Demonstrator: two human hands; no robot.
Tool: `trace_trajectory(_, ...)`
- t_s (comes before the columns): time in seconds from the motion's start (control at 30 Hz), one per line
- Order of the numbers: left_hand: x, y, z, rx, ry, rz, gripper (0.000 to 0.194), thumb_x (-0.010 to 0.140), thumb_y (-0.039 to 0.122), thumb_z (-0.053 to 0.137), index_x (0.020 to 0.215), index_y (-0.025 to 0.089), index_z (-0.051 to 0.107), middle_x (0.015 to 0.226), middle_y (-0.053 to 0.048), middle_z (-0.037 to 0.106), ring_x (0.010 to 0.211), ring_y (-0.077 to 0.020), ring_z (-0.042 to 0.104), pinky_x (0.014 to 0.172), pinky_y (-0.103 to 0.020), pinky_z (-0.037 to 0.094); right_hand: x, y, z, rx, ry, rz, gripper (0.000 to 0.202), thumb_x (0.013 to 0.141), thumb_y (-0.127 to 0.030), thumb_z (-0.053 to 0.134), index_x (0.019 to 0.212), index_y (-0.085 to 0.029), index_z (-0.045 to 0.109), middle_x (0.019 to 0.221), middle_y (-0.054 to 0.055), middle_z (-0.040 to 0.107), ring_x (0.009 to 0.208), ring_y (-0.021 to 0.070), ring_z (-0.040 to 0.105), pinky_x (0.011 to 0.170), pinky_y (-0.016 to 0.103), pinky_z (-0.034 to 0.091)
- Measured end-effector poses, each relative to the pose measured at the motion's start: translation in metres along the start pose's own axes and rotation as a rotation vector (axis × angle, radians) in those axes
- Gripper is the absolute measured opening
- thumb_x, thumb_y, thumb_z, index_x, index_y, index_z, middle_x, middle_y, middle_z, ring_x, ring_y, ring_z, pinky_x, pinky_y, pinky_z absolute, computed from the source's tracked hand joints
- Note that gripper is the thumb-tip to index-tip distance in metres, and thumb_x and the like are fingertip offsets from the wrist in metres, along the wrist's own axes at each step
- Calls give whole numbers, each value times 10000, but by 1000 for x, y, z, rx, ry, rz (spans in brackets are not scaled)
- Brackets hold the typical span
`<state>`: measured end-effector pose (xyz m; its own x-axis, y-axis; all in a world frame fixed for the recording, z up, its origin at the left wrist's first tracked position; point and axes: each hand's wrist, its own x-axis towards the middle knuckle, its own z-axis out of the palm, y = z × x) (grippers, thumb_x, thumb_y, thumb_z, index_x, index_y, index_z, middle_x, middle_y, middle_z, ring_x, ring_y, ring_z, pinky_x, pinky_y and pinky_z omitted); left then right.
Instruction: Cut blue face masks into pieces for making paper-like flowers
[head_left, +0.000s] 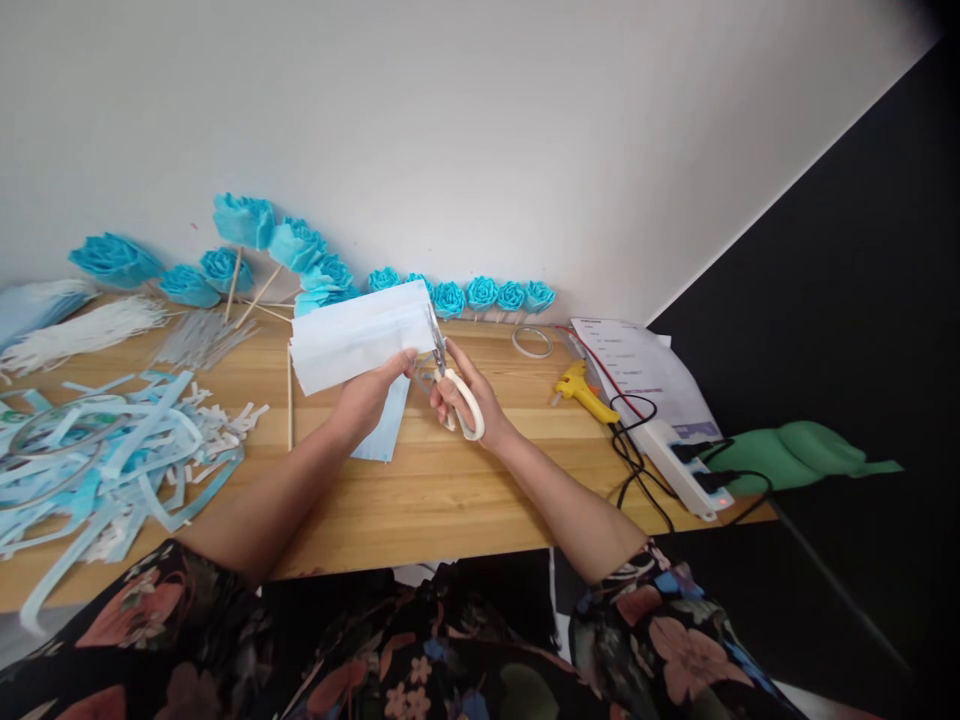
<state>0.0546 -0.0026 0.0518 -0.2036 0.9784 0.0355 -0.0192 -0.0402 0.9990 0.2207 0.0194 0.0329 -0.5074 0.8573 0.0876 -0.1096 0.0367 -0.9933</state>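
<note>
My left hand [371,395] pinches the lower edge of a pale blue-white sheet [360,335], which looks like face-mask fabric, and holds it above the table. In my right hand [476,395] is a pair of scissors [471,408] with cream handles. Its blades point up and away from me, lying along the sheet's right end. How far apart the blades are I cannot tell. Below my hands, a second light blue piece [384,425] of similar fabric lies on the wood, partly covered by my left hand.
Blue fabric flowers [244,220], several on sticks, line the wall. Cut strips [142,440] heap at the left, near white cords [97,325] and grey wires [199,340]. Rightward are a tape roll [532,342], a yellow glue gun [583,393], papers [637,360], a power strip [679,470] and a green object [795,455].
</note>
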Motion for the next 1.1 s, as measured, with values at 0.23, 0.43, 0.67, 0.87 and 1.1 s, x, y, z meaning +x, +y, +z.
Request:
trace_trajectory(0.23,3,-6,-1,-2,20,-2,351,745,530,638,616,217,544,897,-48,697,992,-263,595,970,-358,418,1,2,-1,14,-2,-15,920,842,-482,699,1584,-249,208,661,-56,614,436,68,523,389,159,400)
trace_trajectory(0.43,2,-5,-2,-19,-3,-10,341,743,519,634,612,219,541,841,-31,657,947,-246,574,962,-344,398,1,3,-1,23,0,-8,923,836,-457,712,1583,-244,214,653,-57,615,428,71,519,390,163,398)
trace_trajectory(0.67,8,-13,-6,-16,-7,71,369,801,517,611,592,218,559,768,-28,641,894,-237,587,928,-338,420,3,4,-1,15,-3,10,967,824,-451,716,1594,-244,169,647,-70,609,420,64,500,381,159,383)
trace_trajectory(0.87,11,-17,-8,-50,-12,88,385,814,531,600,602,212,563,761,-43,641,879,-238,599,913,-353,450,2,1,2,14,-7,35,975,811,-467,720,1589,-218,188,642,-68,610,416,64,493,378,163,372)
trace_trajectory(1.1,9,-13,-8,-88,-17,78,365,805,512,618,607,211,557,751,-43,643,897,-248,607,923,-362,452,0,-1,-1,3,-69,28,984,819,-574,689,1583,-205,192,724,-31,626,492,87,548,430,196,430)
